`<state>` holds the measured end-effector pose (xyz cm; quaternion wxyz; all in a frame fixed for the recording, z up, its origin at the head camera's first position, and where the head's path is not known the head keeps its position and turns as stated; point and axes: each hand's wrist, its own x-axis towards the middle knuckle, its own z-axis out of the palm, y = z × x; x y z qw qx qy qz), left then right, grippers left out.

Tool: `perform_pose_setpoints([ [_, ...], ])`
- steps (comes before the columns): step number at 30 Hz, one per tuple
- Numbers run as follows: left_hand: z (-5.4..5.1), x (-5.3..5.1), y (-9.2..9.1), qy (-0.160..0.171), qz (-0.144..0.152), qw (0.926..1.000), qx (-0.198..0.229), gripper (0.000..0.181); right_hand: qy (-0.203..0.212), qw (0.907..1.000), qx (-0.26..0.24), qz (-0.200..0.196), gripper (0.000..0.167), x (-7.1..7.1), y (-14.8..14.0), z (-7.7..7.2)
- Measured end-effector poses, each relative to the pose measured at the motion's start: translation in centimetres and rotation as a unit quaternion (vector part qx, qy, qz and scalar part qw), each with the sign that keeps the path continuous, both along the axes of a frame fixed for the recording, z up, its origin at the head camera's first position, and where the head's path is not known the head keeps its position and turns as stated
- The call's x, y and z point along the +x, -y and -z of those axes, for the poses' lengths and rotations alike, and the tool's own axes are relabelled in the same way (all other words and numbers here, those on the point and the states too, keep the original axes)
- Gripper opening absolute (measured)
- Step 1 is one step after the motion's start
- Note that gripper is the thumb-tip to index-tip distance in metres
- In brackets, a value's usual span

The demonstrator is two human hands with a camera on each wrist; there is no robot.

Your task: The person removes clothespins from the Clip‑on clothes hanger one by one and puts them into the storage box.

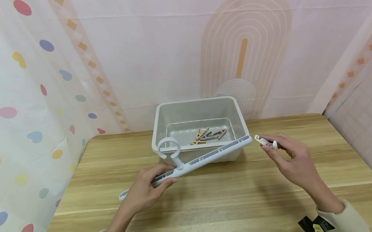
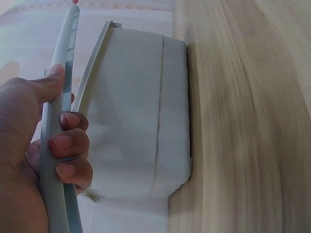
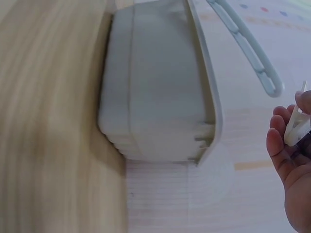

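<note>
A pale blue-grey plastic hanger (image 1: 208, 159) with a ring-shaped hook (image 1: 168, 143) slants above the table, its right end higher. My left hand (image 1: 144, 191) grips its bar left of the hook, fingers and thumb curled round it, as the left wrist view also shows on the hanger bar (image 2: 57, 126). Off the bar's right end, a small gap away, my right hand (image 1: 292, 157) pinches a small white clip (image 1: 265, 143) between thumb and fingers. Part of the clip (image 3: 297, 124) shows at the edge of the right wrist view.
Behind the hanger, a grey-white plastic bin (image 1: 197, 109) stands at the back of the wooden table (image 1: 211, 212). Several beige and grey clothespins (image 1: 209, 135) lie on its floor. A patterned curtain (image 1: 152, 58) hangs behind the table and along its left side.
</note>
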<state>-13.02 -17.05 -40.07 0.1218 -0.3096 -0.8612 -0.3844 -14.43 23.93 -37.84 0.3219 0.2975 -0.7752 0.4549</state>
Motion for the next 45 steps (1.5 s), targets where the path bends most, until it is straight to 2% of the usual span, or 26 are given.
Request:
perform_pose_setpoints([
  [7, 0.2, 0.1, 0.1, 0.001, 0.001, 1.0, -0.004, 0.026, 0.045, 0.9986, 0.012, 0.026, 0.033, -1.2, -0.1, -1.6],
  [16, 0.1, 0.1, 0.2, 0.011, -0.004, 0.9999, -0.013, 0.027, 0.048, 0.9986, 0.022, 0.006, 0.032, -3.4, 0.4, -3.6],
  [22, 0.1, 0.1, 0.4, 0.009, -0.006, 0.9997, -0.02, 0.027, 0.072, 0.9968, 0.032, 0.016, 0.029, -4.5, 0.8, -4.7],
  [36, 0.2, 0.1, 0.5, 0.015, -0.01, 0.9994, -0.03, 0.025, 0.075, 0.992, 0.099, 0.027, 0.019, -7.7, 1.8, -6.8],
  [45, 0.3, 0.1, 0.6, 0.019, -0.014, 0.9992, -0.033, 0.025, 0.121, 0.9833, 0.134, 0.021, 0.021, -9.6, 2.4, -7.8],
])
